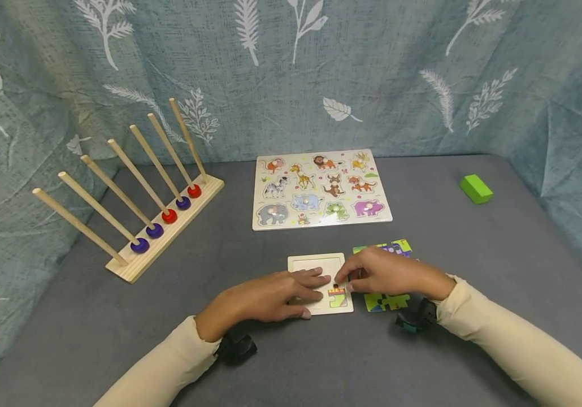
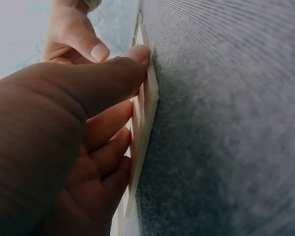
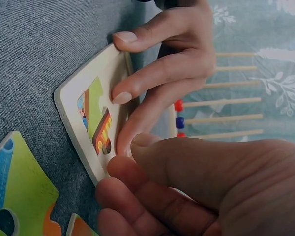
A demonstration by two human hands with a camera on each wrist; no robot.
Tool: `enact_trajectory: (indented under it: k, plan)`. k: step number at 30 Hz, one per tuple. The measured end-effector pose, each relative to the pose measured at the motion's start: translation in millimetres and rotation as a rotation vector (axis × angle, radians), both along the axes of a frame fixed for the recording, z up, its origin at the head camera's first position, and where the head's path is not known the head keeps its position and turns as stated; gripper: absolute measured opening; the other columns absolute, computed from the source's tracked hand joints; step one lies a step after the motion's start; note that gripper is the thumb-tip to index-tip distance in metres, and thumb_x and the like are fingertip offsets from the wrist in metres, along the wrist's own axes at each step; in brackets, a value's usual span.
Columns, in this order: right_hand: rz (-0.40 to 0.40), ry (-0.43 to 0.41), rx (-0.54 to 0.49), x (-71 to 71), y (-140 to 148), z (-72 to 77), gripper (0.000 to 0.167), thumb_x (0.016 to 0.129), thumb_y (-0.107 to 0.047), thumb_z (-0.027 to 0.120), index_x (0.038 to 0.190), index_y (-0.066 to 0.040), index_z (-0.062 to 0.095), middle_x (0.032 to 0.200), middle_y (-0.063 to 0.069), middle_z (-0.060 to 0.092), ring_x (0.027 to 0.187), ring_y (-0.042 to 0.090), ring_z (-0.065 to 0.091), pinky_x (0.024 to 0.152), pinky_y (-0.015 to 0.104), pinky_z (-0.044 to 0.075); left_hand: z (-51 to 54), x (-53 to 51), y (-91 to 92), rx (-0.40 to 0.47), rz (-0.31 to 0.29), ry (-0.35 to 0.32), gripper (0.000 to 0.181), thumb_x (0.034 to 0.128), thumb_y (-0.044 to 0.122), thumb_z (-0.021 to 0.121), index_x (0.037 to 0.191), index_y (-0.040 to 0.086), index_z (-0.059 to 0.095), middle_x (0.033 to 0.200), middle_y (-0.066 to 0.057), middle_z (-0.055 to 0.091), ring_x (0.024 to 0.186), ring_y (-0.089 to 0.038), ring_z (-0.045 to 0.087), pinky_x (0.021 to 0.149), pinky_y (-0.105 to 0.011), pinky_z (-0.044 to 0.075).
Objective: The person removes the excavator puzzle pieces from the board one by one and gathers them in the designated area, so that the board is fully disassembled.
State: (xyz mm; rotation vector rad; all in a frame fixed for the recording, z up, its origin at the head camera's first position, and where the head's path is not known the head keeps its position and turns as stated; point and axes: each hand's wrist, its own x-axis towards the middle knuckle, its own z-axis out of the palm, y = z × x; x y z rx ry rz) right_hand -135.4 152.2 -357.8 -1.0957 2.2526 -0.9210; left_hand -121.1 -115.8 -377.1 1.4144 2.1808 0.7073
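A pale wooden puzzle tray [image 1: 316,261] lies in front of me, with a green, red and yellow puzzle piece [image 1: 338,298] in its near right corner. My left hand [image 1: 273,294] rests on the tray's left side, fingers spread and the thumb at the near edge. My right hand [image 1: 379,274] is over the tray's right side, its index finger and thumb bent towards the piece. In the right wrist view no piece shows between the right fingertips [image 3: 146,140], and the puzzle piece [image 3: 96,120] lies uncovered. Loose puzzle pieces [image 1: 386,302] lie partly hidden beneath the right hand.
A wooden animal puzzle board [image 1: 321,189] lies behind the tray. At the left stands a wooden rack [image 1: 169,232] of upright pegs with red and blue rings. A green block [image 1: 476,189] sits at the right. A patterned cloth [image 1: 291,102] hangs along the back.
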Motion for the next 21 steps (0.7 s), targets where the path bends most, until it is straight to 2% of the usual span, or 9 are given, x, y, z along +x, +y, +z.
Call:
enact_trajectory:
  k: [9, 21]
  plan:
    - [-0.005, -0.022, -0.008, 0.6, -2.2, 0.7, 0.019, 0.091, 0.0, 0.064, 0.107, -0.003, 0.073, 0.094, -0.003, 0.069, 0.075, 0.004, 0.057, 0.066, 0.025, 0.051, 0.9, 0.6, -0.9, 0.004, -0.006, 0.02, 0.042, 0.0951, 0.019, 0.065, 0.133, 0.002, 0.059, 0.152, -0.009, 0.038, 0.144, -0.024, 0.024, 0.112, -0.038, 0.028]
    - [-0.011, -0.046, -0.004, 0.7, -4.3, 1.9, 0.02, 0.092, -0.001, 0.064, 0.109, -0.004, 0.072, 0.095, -0.004, 0.069, 0.081, 0.005, 0.061, 0.073, 0.026, 0.053, -0.3, 0.3, 0.0, 0.009, -0.009, 0.032, 0.042, 0.0949, 0.02, 0.066, 0.133, 0.005, 0.059, 0.152, -0.007, 0.037, 0.144, -0.023, 0.024, 0.112, -0.037, 0.028]
